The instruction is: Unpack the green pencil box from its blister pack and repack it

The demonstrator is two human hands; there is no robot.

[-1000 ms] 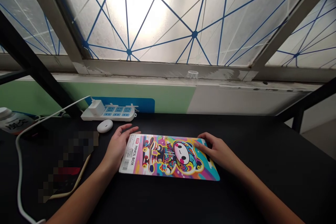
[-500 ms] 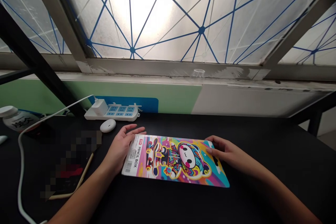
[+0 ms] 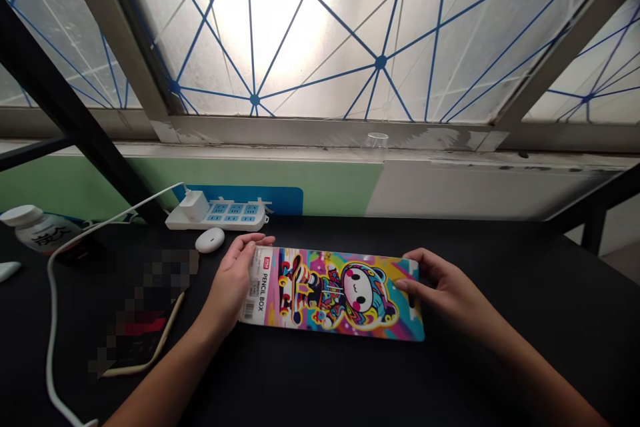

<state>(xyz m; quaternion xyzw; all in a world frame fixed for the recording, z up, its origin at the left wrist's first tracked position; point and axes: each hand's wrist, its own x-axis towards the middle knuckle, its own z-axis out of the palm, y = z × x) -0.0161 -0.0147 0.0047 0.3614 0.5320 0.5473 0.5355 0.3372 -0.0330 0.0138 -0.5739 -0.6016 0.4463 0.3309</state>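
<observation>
A flat, brightly printed pencil box [image 3: 330,293] with a cartoon skater figure and the words "PENCIL BOX" lies across the black table [image 3: 500,293] in front of me. My left hand [image 3: 235,280] grips its left end, fingers curled over the far edge and thumb at the near side. My right hand [image 3: 443,290] grips its right end, thumb on top and fingers wrapped behind. The box's far edge looks slightly raised toward me.
A white power strip [image 3: 220,215] with a plugged charger and white cable [image 3: 55,267] sits at the back left. Beside it lies a small white oval case [image 3: 210,239]. A white bottle [image 3: 35,230] lies far left. A clear cup [image 3: 377,140] stands on the window ledge.
Both hands have closed on the ends of the pencil box, which has tipped up a little and squared to me. The left fingers, spread before, now curl over its edge.
</observation>
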